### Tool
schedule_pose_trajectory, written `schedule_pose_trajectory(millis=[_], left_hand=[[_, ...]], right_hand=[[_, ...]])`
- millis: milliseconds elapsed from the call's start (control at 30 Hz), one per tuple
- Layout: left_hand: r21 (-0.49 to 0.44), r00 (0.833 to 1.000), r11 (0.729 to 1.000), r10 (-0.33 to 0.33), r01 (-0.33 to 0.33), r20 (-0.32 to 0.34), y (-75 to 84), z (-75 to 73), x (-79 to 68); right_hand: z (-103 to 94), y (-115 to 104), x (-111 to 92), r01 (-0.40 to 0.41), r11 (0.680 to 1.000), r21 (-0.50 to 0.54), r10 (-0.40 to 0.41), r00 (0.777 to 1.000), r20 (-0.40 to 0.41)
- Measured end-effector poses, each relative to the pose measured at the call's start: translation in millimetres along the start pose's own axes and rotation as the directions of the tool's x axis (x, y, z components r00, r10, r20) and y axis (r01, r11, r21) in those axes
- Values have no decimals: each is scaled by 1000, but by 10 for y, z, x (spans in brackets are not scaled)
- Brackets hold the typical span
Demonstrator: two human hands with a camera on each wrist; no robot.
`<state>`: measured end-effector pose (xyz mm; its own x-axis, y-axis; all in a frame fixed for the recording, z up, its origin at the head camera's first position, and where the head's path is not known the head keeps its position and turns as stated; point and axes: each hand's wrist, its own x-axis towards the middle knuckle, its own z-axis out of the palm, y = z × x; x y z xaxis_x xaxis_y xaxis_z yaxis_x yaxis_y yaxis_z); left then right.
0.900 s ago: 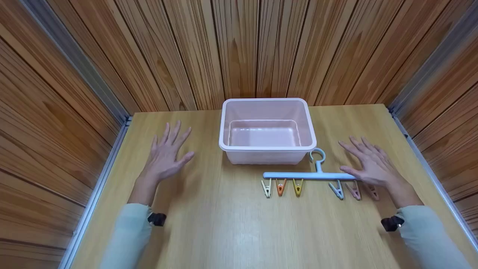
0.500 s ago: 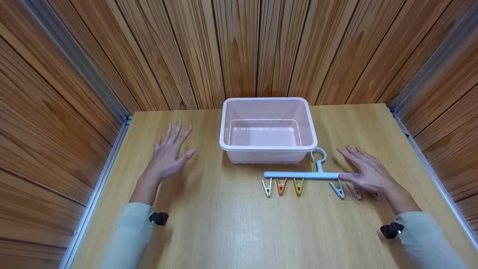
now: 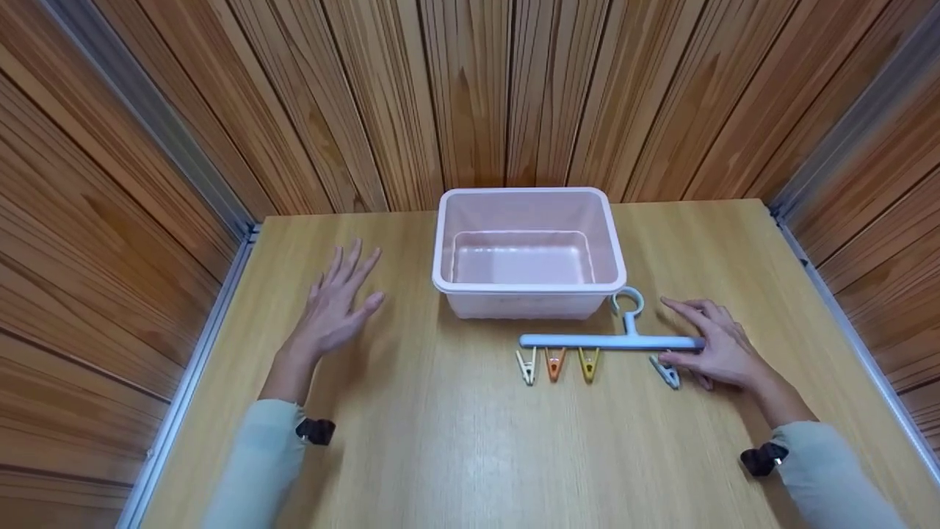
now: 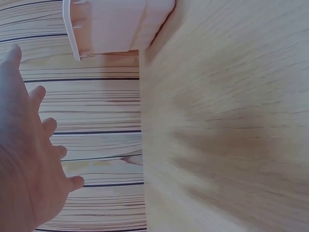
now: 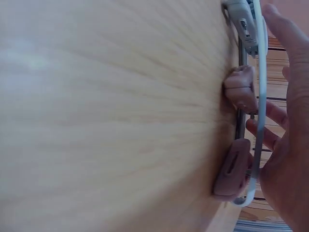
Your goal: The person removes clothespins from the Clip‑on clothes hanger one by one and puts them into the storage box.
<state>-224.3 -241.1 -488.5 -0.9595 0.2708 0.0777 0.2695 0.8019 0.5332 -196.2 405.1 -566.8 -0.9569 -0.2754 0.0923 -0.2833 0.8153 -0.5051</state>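
Note:
A light blue hanger [image 3: 587, 342] lies on the table, its hook beside the bin's front right corner. Clothespins hang along its bar: white [image 3: 526, 366], orange [image 3: 554, 365], yellow [image 3: 588, 365] and light blue [image 3: 667, 373]. My right hand [image 3: 723, 353] hovers over the bar's right end with fingers loosely bent, thumb near the light blue clothespin. It mostly hides the pinkish clothespins there. The right wrist view shows a pink clothespin [image 5: 240, 89] and a darker one [image 5: 232, 169] beside that hand. My left hand [image 3: 330, 308] is spread above the table, holding nothing.
A pale pink plastic bin [image 3: 529, 305] stands at the back middle of the wooden table [image 3: 470, 441]. Wood-panel walls [image 3: 470, 88] rise behind and at both sides, with metal rails along the table's side edges.
My right hand has come nearer and lower over the hanger's right end, its fingers bending from spread to loosely curved. The left hand has barely moved.

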Motion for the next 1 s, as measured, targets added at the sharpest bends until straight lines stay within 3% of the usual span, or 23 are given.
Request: schedule_pose_trajectory(millis=[267, 467, 700, 1000], left_hand=[[-55, 1000, 998, -3, 4, 2, -11, 76, -34], [-123, 1000, 992, -2, 1, -3, -18, 117, -53], [-133, 1000, 991, 15, -16, -10, -18, 112, -74], [-119, 1000, 993, 13, -12, 4, -12, 122, -68]], right_hand=[[31, 1, -20, -41, 999, 34, 41, 999, -10], [48, 24, -36, -28, 999, 29, 29, 999, -25], [52, 29, -53, -36, 999, 31, 37, 999, -33], [6, 6, -39, -73, 992, 104, 74, 997, -3]])
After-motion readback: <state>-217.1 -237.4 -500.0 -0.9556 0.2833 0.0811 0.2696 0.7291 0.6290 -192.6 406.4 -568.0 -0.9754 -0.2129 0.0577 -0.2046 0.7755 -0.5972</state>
